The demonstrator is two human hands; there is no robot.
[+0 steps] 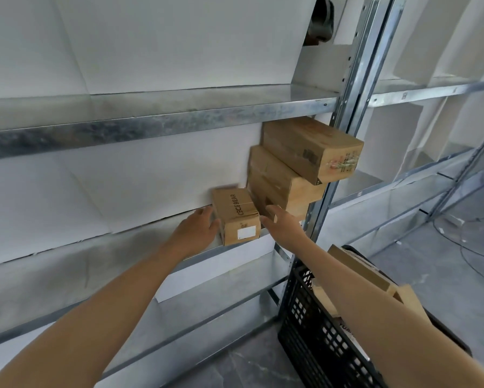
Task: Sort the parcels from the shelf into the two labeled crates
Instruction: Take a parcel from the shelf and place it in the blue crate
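Squarely between the hands sat the box (pixel 236 217), a small brown carton standing near the front edge of the shelf (pixel 123 247), its white label facing out. The left hand (pixel 197 229) lay against the box's left face, fingers fairly straight. The right hand (pixel 281 224) reached to the box's right side, fingers extended toward the narrow gap there; whether it touched the box I could not tell. Neither hand was closed round anything.

Just right of the box stood a stack (pixel 280 177) of bigger cartons, the top one jutting forward past the one under it. Below and right of the box, on the floor, was a black crate (pixel 313 326) with parcels (pixel 358 270) in it; no label on it showed.

The step looked to be the pickup. To do it well, both palms should squeeze evenly from the sides and draw the box straight forward, so the right knuckles would not nudge the overhanging carton loose.
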